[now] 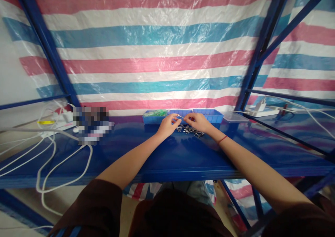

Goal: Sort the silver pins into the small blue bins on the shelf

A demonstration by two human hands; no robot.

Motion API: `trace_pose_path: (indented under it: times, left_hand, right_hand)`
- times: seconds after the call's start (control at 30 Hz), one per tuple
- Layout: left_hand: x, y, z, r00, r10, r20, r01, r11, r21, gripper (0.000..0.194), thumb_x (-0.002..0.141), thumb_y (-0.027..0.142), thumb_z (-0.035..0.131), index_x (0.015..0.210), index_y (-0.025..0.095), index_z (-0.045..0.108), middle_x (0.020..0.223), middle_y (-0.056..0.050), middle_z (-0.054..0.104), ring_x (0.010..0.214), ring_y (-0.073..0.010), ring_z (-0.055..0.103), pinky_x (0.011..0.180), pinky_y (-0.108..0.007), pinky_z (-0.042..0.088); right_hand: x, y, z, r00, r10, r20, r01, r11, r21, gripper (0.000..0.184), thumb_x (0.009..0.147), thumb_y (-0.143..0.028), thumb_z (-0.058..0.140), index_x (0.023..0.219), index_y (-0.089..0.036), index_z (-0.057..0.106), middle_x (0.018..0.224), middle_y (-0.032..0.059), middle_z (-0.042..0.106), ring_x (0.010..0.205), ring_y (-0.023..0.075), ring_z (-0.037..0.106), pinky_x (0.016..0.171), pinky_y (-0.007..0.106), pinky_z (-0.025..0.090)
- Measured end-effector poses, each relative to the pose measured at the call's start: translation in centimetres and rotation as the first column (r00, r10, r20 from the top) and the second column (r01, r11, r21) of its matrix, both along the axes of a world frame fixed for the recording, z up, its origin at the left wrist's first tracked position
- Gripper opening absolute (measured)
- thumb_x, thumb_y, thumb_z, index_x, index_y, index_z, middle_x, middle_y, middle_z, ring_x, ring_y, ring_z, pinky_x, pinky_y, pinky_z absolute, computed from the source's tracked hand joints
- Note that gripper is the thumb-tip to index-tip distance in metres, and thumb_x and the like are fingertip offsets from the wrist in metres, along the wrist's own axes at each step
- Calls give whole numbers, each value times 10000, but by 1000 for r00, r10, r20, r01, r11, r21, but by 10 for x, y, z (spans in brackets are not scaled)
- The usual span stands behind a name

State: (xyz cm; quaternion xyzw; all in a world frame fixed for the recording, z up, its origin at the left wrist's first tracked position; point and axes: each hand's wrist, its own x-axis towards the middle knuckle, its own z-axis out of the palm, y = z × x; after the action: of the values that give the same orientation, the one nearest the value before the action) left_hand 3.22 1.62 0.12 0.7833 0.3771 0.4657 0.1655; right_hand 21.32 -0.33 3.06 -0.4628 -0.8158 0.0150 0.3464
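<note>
My left hand (169, 124) and my right hand (198, 122) meet above the blue tabletop, thumbs and forefingers pinched. Between the fingertips runs a thin, light-coloured rod-like piece (180, 116), too small to name exactly; both hands appear to grip it. Just below them lies a loose pile of slim metal pieces (192, 130), dark and silvery, partly hidden by the fingers. Behind the hands stand blue plastic bins in a row: the left bin (148, 119) holds green and clear plastic packing. My hands partly cover the middle bin (180, 112) and the right bin (216, 117).
A clear plastic lid or tray (236, 117) lies right of the bins. White power strips (261, 110) and cables sit at both ends; one white cable (90, 160) loops over the front edge at left. Blue steel posts (251, 73) frame a striped plastic sheet (157, 66).
</note>
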Motion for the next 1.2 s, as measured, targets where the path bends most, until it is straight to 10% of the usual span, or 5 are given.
trace_pose_path:
  times: [0.23,0.47,0.8,1.2]
  left_hand:
    - [0,-1,-5,986,-18,-165,20,1000,13,308,824,280,518,1101,158,571,924,-46,666,774,-131,611,806,-274,479]
    - [-4,-3,-6,880,99,-464,-57,993,104,291,824,343,504,1062,239,635,1054,-53,626,1020,-225,538,896,-371,427]
    - [-6,-7,-3,766,82,-638,-18,994,106,242,847,368,473,955,292,676,1052,-36,613,980,-235,543,837,-394,402]
    - [-5,-6,-1,754,127,-645,-72,991,111,306,861,189,406,1042,243,647,1049,-50,647,969,-193,591,801,-310,427]
  right_hand:
    - [59,23,1,782,-605,-152,617,785,50,299,805,-308,445,798,-134,689,801,135,691,748,238,618,632,293,406]
    - [83,31,-10,659,-752,26,752,659,-13,390,819,-394,431,878,-117,700,838,187,680,805,271,628,641,318,413]
    - [34,20,-9,949,-304,84,303,953,24,311,830,-353,446,746,-159,675,732,84,685,664,191,598,593,271,378]
    - [9,15,-20,987,57,151,-43,994,-96,205,756,-245,506,776,-148,686,661,23,644,564,117,533,557,225,351]
